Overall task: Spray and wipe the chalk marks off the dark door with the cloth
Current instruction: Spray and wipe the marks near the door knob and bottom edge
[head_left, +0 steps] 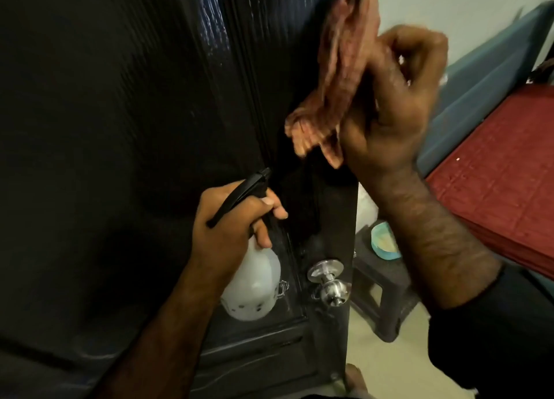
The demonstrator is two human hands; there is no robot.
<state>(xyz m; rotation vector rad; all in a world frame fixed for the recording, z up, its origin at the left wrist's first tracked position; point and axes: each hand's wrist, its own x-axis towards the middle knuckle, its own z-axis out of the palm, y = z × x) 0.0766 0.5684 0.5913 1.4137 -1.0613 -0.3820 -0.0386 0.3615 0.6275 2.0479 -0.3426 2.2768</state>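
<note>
1. Here, the cloth (332, 77) is gripped in the curled right hand (395, 113) against the dark door (150, 98), high near its free edge.
2. Lower left, the spray bottle (254, 281) is clasped by the left hand (230, 227).
3. Faint chalk marks (283, 287) lie well below the cloth, beside the knob (329, 281).

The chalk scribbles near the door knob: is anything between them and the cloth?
Partly. The left hand holds the white spray bottle against the dark door, covering some chalk scribbles. The reddish-brown cloth, gripped by the right hand, is higher up.
</note>
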